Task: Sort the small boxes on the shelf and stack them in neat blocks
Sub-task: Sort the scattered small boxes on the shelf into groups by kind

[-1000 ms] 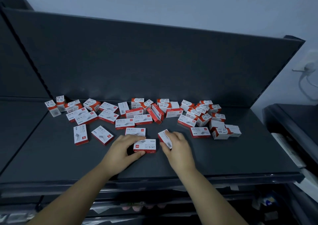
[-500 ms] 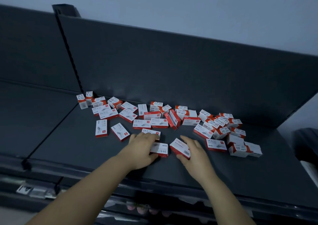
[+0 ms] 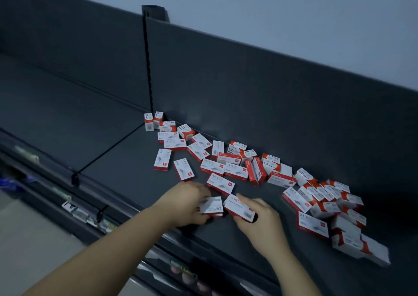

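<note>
Item: small red-and-white cardboard boxes (image 3: 235, 171), loose along the dark grey metal shelf (image 3: 126, 169), none stacked. Probably light, stiff and smooth-sided, so best pinched across the long edges.

Hands: the left hand (image 3: 184, 201) grips a box marked 24/6 (image 3: 212, 206) and the right hand (image 3: 262, 225) pinches a barcode-faced box (image 3: 240, 208) just beside it, near the shelf front.

Obstruction: a tumbled heap of boxes (image 3: 328, 201) at right, likely to slide if nudged.

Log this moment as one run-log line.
left hand: grips 24/6 box | right hand: holds barcode box, tilted, beside it | shelf: loose boxes scattered behind, unsorted
</note>
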The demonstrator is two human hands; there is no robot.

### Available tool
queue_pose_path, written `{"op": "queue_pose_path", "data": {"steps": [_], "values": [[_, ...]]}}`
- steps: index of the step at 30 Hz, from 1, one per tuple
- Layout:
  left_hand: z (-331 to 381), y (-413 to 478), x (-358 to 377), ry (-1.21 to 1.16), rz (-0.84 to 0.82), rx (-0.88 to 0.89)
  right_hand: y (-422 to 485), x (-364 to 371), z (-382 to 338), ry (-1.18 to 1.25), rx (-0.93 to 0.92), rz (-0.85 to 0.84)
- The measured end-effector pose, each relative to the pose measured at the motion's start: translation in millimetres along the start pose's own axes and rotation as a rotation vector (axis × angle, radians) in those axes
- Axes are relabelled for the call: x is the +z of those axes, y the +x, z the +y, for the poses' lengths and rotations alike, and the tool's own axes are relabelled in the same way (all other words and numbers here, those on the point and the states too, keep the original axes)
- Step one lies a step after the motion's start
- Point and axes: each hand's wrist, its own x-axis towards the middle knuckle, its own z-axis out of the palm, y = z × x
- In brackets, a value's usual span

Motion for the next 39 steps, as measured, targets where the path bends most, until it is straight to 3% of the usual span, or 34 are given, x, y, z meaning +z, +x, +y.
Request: {"op": "queue_pose_path", "data": {"steps": [6, 13, 28, 39], "values": [[-36, -34, -30, -0.085, 0.187, -0.146, 14, 15, -44, 0.26, -0.037, -0.037], [-83, -90, -62, -0.151, 0.279, -0.237, 28, 54, -108, 0.193, -0.173, -0.132], [-268, -237, -142, -0.163, 0.317, -0.3, 27, 226, -273, 0.259, -0.207, -0.041], [-364, -294, -178, -0.155, 0.417, -0.358, 57, 310, -362, 0.234, -0.241, -0.123]]}}
